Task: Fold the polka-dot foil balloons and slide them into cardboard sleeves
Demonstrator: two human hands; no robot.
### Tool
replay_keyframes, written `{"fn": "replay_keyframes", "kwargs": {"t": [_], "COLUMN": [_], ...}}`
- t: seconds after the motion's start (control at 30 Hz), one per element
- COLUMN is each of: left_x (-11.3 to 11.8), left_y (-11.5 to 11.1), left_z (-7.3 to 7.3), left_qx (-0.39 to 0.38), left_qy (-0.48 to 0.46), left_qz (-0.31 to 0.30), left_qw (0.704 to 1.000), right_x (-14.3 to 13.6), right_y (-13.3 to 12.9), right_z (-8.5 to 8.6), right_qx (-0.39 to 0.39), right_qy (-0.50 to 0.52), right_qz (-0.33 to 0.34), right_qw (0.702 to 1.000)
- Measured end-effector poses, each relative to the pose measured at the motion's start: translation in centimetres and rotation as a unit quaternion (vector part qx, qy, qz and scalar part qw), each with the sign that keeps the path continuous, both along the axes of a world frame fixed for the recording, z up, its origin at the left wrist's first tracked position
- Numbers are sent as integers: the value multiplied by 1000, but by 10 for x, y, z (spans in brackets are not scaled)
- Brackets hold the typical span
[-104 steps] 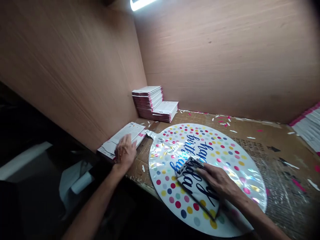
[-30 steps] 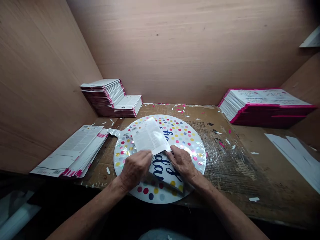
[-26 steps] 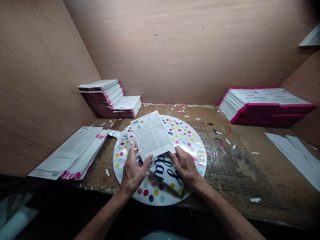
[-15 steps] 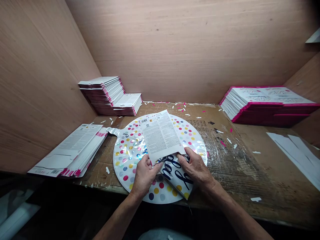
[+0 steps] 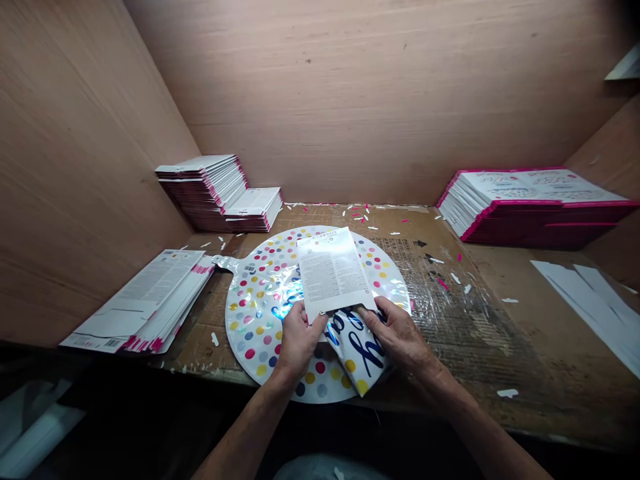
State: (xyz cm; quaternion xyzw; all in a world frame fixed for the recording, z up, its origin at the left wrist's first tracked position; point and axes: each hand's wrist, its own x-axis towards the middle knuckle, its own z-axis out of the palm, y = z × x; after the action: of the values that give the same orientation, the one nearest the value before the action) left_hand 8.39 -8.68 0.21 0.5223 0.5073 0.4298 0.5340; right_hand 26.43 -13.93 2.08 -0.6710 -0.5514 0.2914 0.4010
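Note:
Between my hands is a white printed card sleeve (image 5: 335,273), its small-print side facing up. My left hand (image 5: 301,337) pinches the sleeve's lower left corner. My right hand (image 5: 395,330) grips its lower right edge together with a folded foil balloon (image 5: 357,353), dotted and dark-lettered. The folded balloon sticks out from the sleeve's near edge; how far it reaches inside is hidden. Beneath them lies a flat round foil balloon (image 5: 257,300) with coloured dots, its neck pointing left. My hands and the sleeve cover part of it.
Card sleeves are stacked at the back left (image 5: 200,193) and lie fanned in a pile (image 5: 135,300) at the front left. Another stack (image 5: 535,207) stands at the back right. White paper strips (image 5: 585,307) lie at right. Paper scraps dot the cardboard (image 5: 450,360); wooden panels (image 5: 320,100) enclose the bench.
The sleeve has shifted slightly right and turned more upright. The folded balloon's lower corner has swung left, and my right thumb sits further over it. Both hands keep their grip.

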Motion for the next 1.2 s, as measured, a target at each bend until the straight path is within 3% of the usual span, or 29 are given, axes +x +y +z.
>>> {"fn": "replay_keyframes", "kwargs": {"t": [0.17, 0.37, 0.5, 0.6, 0.67, 0.73, 0.83, 0.93, 1.0, 1.07, 1.13, 1.2], "left_x": [7, 5, 0, -4, -8, -12, -17, -21, -25, -29, -31, -30], "left_y": [6, 9, 12, 16, 22, 27, 25, 8, -4, -10, -9, -3], "left_z": [7, 15, 16, 16, 16, 17, 22, 31, 37, 40, 41, 40], "left_qx": [63, 79, 87, 80, 83, 81, 65, 48, 31, 5, -19, -34], "left_qy": [186, 179, 247, 249, 232, 219, 185, 108, 3, -114, -179, -181], "left_qz": [67, 75, 123, 114, 128, 165, 186, 98, -3, -66, -59, -19], "left_qw": [978, 978, 957, 959, 961, 958, 963, 988, 1000, 991, 982, 983], "right_x": [-5, -10, -19, -23, -23, -23, -27, -32, -34, -34, -35, -39], "right_y": [-2, 9, 15, 18, 14, 4, -12, -20, -22, -23, -24, -23], "right_z": [4, -2, -7, -9, -10, -12, -15, -15, -12, -7, -1, 2], "right_qx": [13, 27, 44, 44, 81, 170, 310, 373, 389, 397, 393, 394], "right_qy": [22, 6, 3, -18, -57, -140, -303, -371, -351, -311, -286, -285], "right_qz": [-3, -31, -32, -37, -32, 17, 127, 149, 156, 178, 203, 218], "right_qw": [1000, 999, 999, 998, 995, 975, 892, 837, 837, 845, 850, 846]}}
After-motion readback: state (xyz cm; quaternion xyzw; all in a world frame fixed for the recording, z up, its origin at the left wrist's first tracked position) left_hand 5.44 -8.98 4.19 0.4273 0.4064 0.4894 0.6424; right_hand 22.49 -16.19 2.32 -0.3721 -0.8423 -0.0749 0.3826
